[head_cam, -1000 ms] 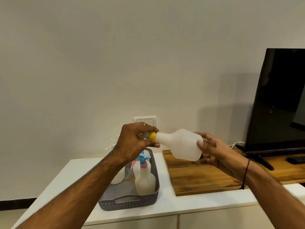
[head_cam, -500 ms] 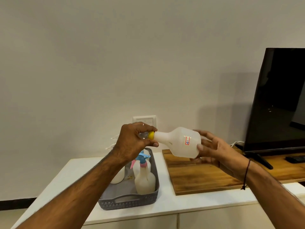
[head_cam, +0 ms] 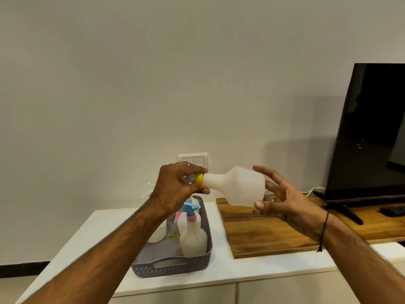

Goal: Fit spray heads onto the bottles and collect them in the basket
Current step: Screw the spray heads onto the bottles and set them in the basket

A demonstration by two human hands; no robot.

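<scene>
left hand (head_cam: 178, 186): centre of frame, fingers and thumb curled round the yellow spray-head collar (head_cam: 199, 178) at the bottle's neck; rest of the head hidden inside the fist.
basket (head_cam: 173, 267): grey, lower centre of frame, below the left wrist, on the white cabinet top (head_cam: 223, 273). Holds upright white bottles: pink-collared bottle (head_cam: 194, 238) at the front, blue-headed bottle (head_cam: 190, 207) behind it, and another white bottle (head_cam: 156, 234) partly hidden by the left forearm.
bottle (head_cam: 237, 186): translucent white, held in the air on its side, neck toward frame left, base toward frame right, above the gap between basket and board.
wall switch plate (head_cam: 192, 159): on the wall just above the left hand.
right hand (head_cam: 282, 197): right of centre, fingers spread and only loosely bent, thumb tip and fingertips touching the bottle's base end; not wrapped round it. Dark thread on the wrist.
wooden board (head_cam: 269, 235): on the cabinet top, right of the basket, under the right hand.
TV (head_cam: 372, 132): dark screen, right edge of frame, stand on the wood surface.
</scene>
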